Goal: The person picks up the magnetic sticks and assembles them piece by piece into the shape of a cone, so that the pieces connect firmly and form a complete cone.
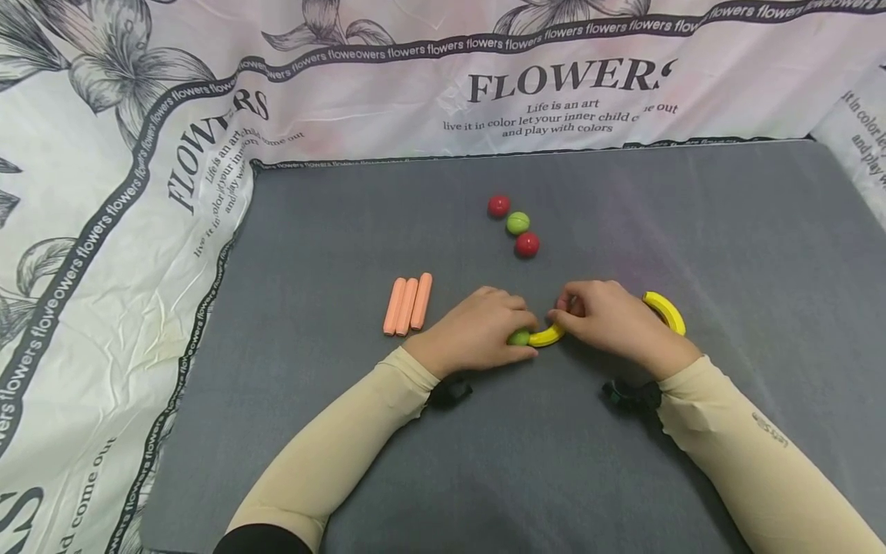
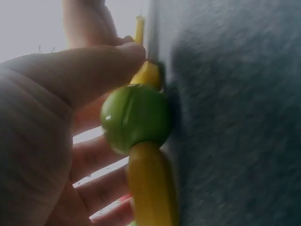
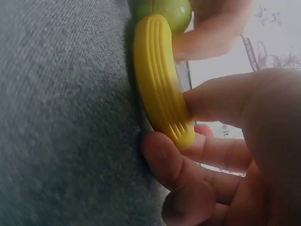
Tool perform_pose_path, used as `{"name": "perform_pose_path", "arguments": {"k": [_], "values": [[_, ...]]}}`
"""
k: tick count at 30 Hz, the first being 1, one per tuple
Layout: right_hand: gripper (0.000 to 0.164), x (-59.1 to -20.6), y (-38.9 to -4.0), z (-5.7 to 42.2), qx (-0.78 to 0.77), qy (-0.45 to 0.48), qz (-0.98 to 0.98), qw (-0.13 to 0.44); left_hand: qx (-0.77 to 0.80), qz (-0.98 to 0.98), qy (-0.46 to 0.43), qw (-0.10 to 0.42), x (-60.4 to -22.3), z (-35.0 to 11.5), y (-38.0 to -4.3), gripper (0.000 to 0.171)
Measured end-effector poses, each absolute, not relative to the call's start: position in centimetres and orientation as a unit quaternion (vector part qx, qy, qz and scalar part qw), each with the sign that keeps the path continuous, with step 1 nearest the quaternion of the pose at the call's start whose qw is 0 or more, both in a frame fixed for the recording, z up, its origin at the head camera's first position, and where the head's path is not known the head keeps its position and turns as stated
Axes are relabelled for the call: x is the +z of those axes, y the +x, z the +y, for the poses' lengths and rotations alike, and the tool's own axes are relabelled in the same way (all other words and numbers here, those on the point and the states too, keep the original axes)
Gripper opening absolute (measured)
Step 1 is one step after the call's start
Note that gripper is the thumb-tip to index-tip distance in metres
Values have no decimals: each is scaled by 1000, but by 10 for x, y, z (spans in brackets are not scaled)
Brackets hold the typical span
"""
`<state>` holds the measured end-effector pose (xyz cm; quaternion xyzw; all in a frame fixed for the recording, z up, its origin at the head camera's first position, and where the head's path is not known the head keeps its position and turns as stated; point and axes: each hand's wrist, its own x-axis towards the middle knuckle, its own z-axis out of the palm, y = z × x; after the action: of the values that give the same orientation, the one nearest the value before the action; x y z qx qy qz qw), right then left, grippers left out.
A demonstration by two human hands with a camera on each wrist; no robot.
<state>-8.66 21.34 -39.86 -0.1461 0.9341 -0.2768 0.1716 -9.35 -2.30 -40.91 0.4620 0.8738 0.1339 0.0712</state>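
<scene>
My left hand point(image 1: 487, 327) curves its thumb and fingers round a grooved green ball point(image 2: 136, 117) on the grey tabletop. A yellow, ridged, banana-shaped piece point(image 3: 162, 80) runs right from the ball, its end meeting it. My right hand point(image 1: 616, 319) pinches the free end of this piece. In the left wrist view, another yellow piece point(image 2: 153, 183) lies against the ball's near side; my left hand hides it from the head view. A separate yellow curved piece point(image 1: 666, 312) lies just beyond my right wrist.
Three orange sausage-shaped sticks point(image 1: 408, 305) lie side by side left of my left hand. Farther back, a red ball point(image 1: 499, 205), a green ball point(image 1: 517, 223) and another red ball point(image 1: 527, 245) form a slanting row. Flower-printed cloth point(image 1: 388, 100) borders the tabletop.
</scene>
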Motion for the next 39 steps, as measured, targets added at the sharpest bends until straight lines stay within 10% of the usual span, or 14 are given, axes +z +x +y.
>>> {"name": "perform_pose_path", "arguments": {"k": [21,39], "values": [[40,-366,-107,290,-184,-82,968,152,147,870,463,86,-411,-24,-97,17],[44,-370,-146,225,-192,-141,965,111,160,870,455,103,-409,-25,-98,16]]}}
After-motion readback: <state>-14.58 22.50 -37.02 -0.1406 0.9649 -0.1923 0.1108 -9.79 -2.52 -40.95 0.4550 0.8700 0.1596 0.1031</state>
